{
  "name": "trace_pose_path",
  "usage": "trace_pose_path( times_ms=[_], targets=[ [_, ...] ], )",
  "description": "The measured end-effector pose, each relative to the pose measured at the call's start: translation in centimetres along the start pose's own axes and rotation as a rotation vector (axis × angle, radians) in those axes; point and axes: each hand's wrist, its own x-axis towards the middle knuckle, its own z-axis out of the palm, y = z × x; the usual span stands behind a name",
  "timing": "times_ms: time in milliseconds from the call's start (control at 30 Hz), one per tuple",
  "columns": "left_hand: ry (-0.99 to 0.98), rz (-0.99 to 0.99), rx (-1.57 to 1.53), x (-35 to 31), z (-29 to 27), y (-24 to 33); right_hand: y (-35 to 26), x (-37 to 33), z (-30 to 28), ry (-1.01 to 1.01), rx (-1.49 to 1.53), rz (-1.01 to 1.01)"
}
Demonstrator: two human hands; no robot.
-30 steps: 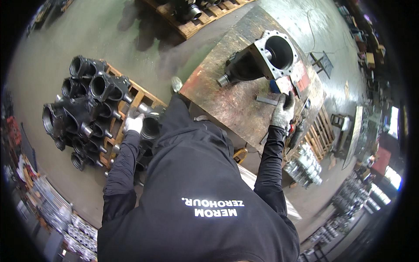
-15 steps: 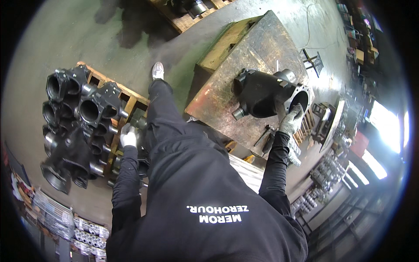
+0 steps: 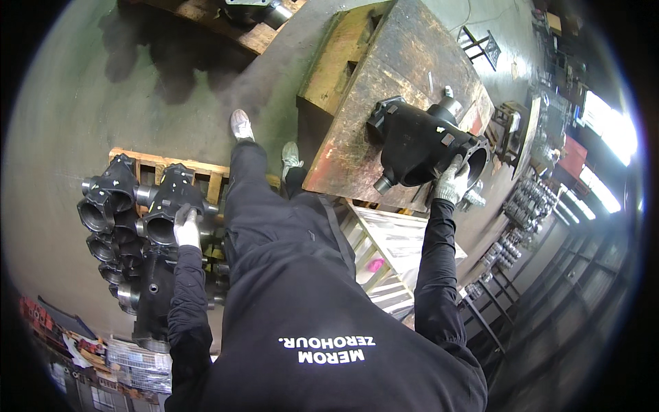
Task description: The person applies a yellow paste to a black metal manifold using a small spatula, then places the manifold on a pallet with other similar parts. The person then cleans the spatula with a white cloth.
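A black metal casting (image 3: 425, 147), with a wide round flanged opening and short side stubs, lies on its side on the worn steel-topped table (image 3: 384, 75). My gloved right hand (image 3: 450, 181) grips the near rim of its opening, fingers hooked over the edge. On the left, another black casting (image 3: 165, 206) lies among a stack of similar ones. My gloved left hand (image 3: 187, 228) rests against its right side, fingers stretched out and slightly apart. The undersides of the fingers are hidden.
Stacked castings (image 3: 103, 206) sit on a wooden pallet (image 3: 171, 162). A slatted white crate (image 3: 384, 257) stands beside my right leg. Another pallet (image 3: 257, 38) with a casting lies ahead. A small black stand (image 3: 484, 49) is beyond the table. My shoes (image 3: 240, 125) are between pallet and table.
My left hand has come to the casting from the gap beside the stack. My right hand has shifted from inside the opening to its rim. The view has turned; my second shoe now shows.
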Motion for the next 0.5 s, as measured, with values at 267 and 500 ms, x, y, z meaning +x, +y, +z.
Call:
trace_pose_path(
  times_ms=[267,500],
  targets=[
    [-0.05,0.008,0.113,2.1,0.1,3.2,-0.3,-0.2,0.5,0.065,-0.034,0.03],
    [-0.168,0.109,0.196,2.8,4.9,10.4,1.2,-0.7,-0.2,0.078,0.411,-0.122]
  ],
)
